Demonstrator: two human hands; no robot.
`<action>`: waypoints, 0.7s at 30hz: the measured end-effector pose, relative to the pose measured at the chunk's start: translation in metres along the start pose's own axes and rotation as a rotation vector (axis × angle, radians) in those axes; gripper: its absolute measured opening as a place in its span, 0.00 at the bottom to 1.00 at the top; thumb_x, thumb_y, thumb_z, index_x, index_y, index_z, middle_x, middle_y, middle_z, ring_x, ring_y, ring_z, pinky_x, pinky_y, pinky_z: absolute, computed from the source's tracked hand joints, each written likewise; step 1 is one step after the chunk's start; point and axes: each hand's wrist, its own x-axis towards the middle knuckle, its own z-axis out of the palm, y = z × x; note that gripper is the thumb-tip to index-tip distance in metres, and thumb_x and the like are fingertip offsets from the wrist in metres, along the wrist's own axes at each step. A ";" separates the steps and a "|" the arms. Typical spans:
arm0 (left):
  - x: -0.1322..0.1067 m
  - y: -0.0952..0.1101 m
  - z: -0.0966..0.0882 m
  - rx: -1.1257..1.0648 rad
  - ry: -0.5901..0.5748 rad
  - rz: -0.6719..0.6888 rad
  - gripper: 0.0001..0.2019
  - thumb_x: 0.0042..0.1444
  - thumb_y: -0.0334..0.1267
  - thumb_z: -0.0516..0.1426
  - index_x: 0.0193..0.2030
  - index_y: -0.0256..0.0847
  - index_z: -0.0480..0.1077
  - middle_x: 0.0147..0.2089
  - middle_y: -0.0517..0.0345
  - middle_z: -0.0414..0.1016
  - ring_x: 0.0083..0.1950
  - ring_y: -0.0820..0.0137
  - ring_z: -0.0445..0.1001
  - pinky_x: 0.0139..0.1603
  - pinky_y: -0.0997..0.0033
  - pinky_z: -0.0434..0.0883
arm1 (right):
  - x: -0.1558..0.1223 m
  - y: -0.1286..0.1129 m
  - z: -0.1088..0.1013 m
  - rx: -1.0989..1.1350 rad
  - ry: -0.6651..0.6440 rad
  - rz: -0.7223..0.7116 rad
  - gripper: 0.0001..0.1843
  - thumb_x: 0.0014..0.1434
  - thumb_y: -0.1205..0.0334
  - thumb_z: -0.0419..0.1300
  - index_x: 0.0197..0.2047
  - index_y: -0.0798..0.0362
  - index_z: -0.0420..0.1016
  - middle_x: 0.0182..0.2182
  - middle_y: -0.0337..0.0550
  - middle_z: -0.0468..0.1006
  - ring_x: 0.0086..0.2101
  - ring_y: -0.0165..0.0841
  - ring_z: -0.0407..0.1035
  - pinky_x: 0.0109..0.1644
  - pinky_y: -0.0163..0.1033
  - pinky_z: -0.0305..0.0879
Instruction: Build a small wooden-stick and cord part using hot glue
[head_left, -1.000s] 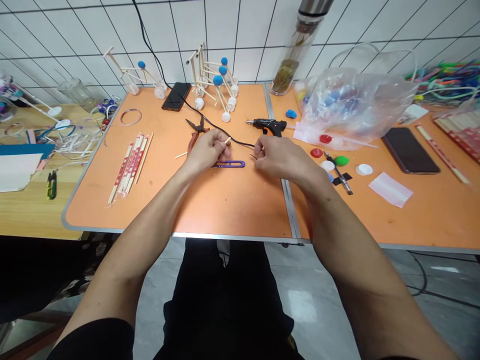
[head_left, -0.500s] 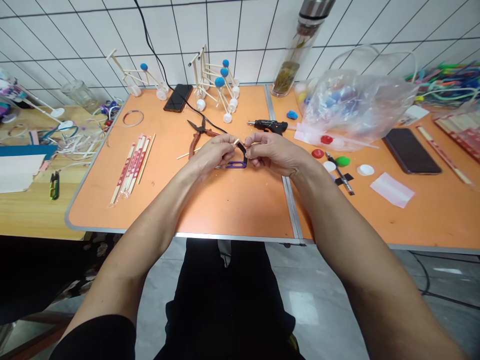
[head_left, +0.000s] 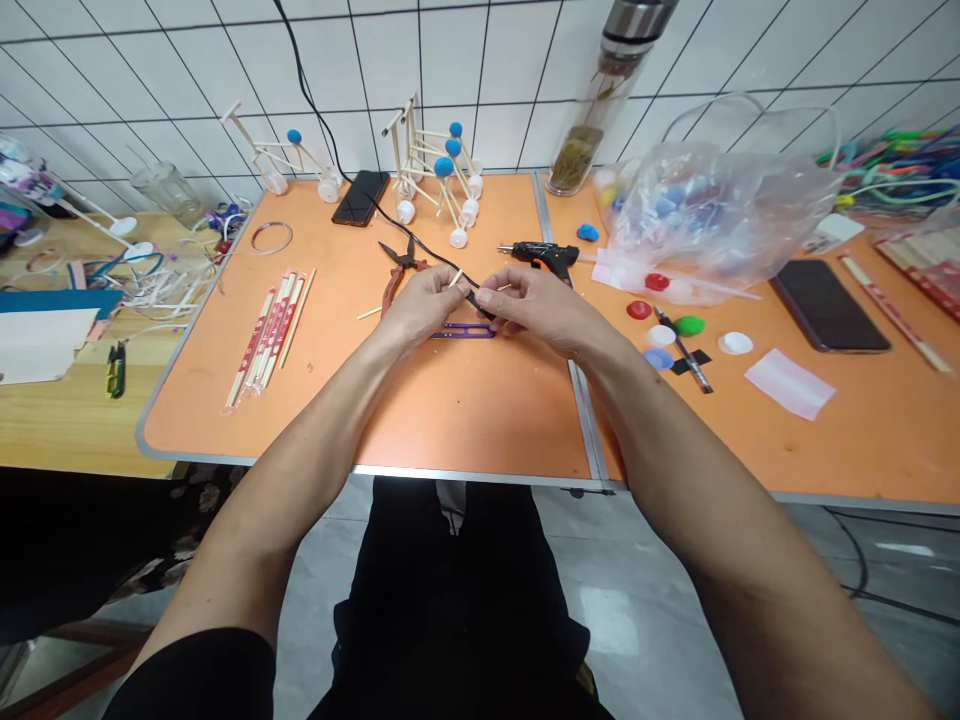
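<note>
My left hand [head_left: 429,303] is closed, its thumb and fingers pinching a short pale wooden stick [head_left: 457,277]. Opposite it, my right hand [head_left: 529,305] pinches a black strip [head_left: 480,305] that reaches across to the stick side; whether the two are joined is hidden by the fingers. On the table just below both hands lies a slim purple frame-like piece [head_left: 469,331]. Pliers [head_left: 405,262] with red-brown handles lie spread behind my left hand. A black glue gun [head_left: 541,256] rests behind my right hand.
Wrapped chopsticks [head_left: 274,330] lie left. At the back stand stick frames with blue balls [head_left: 444,167], a phone [head_left: 360,197] and a glass bottle [head_left: 577,150]. To the right are bottle caps [head_left: 735,342], a craft knife [head_left: 686,352], a plastic bag [head_left: 720,220] and another phone [head_left: 829,306].
The black strip, bent upward between my hands before, now lies lower and flatter, slanting down to the right. The stick's tip has shifted slightly left and up. The view moved slightly.
</note>
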 end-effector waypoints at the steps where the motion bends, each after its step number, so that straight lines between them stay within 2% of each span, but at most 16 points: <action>1: 0.000 0.000 0.001 0.007 0.001 -0.004 0.15 0.69 0.29 0.60 0.30 0.43 0.66 0.23 0.68 0.58 0.24 0.76 0.51 0.29 0.71 0.52 | 0.000 0.001 0.003 -0.017 -0.001 -0.003 0.18 0.61 0.56 0.85 0.41 0.51 0.81 0.32 0.42 0.87 0.31 0.31 0.79 0.30 0.33 0.70; 5: -0.002 0.002 0.006 -0.055 -0.010 -0.053 0.16 0.69 0.27 0.61 0.29 0.43 0.66 0.22 0.67 0.58 0.22 0.77 0.52 0.26 0.73 0.52 | 0.003 0.008 0.009 -0.016 -0.006 -0.026 0.17 0.59 0.62 0.85 0.35 0.52 0.80 0.24 0.39 0.81 0.26 0.29 0.73 0.30 0.34 0.67; 8: -0.001 0.004 0.004 -0.228 -0.012 -0.161 0.16 0.72 0.35 0.65 0.32 0.43 0.67 0.22 0.69 0.58 0.20 0.78 0.51 0.23 0.75 0.53 | 0.005 0.010 0.006 -0.018 0.017 -0.081 0.15 0.60 0.65 0.82 0.33 0.53 0.81 0.23 0.37 0.79 0.24 0.27 0.70 0.29 0.33 0.63; 10: 0.000 0.006 0.001 -0.354 -0.024 -0.247 0.16 0.74 0.43 0.66 0.35 0.42 0.70 0.23 0.69 0.61 0.19 0.78 0.55 0.23 0.77 0.58 | 0.004 0.009 0.003 -0.011 0.043 -0.115 0.12 0.61 0.66 0.80 0.33 0.53 0.81 0.25 0.38 0.80 0.24 0.26 0.69 0.30 0.34 0.64; 12: 0.002 0.007 -0.003 -0.455 -0.045 -0.319 0.16 0.77 0.46 0.64 0.37 0.41 0.73 0.24 0.67 0.65 0.19 0.77 0.59 0.24 0.76 0.63 | 0.003 0.008 0.001 0.003 0.067 -0.135 0.11 0.63 0.68 0.78 0.33 0.53 0.81 0.27 0.39 0.82 0.25 0.26 0.69 0.31 0.34 0.66; 16: 0.004 0.007 -0.009 -0.582 -0.048 -0.384 0.17 0.80 0.37 0.55 0.36 0.38 0.74 0.26 0.63 0.69 0.21 0.75 0.67 0.27 0.75 0.70 | 0.003 0.008 -0.001 0.010 0.085 -0.169 0.10 0.63 0.67 0.77 0.34 0.53 0.81 0.27 0.40 0.82 0.25 0.26 0.70 0.31 0.34 0.68; 19: 0.005 0.006 -0.009 -0.601 -0.028 -0.390 0.18 0.79 0.30 0.53 0.35 0.36 0.74 0.27 0.60 0.74 0.23 0.75 0.72 0.31 0.73 0.76 | 0.004 0.010 -0.001 0.002 0.083 -0.195 0.12 0.62 0.64 0.80 0.34 0.52 0.81 0.28 0.40 0.83 0.27 0.27 0.71 0.32 0.34 0.69; 21: 0.006 0.005 -0.008 -0.606 -0.021 -0.391 0.18 0.80 0.29 0.52 0.35 0.36 0.75 0.27 0.59 0.75 0.24 0.75 0.73 0.31 0.73 0.76 | 0.004 0.011 0.000 -0.003 0.083 -0.197 0.13 0.62 0.62 0.81 0.34 0.52 0.81 0.28 0.40 0.83 0.27 0.28 0.72 0.33 0.34 0.70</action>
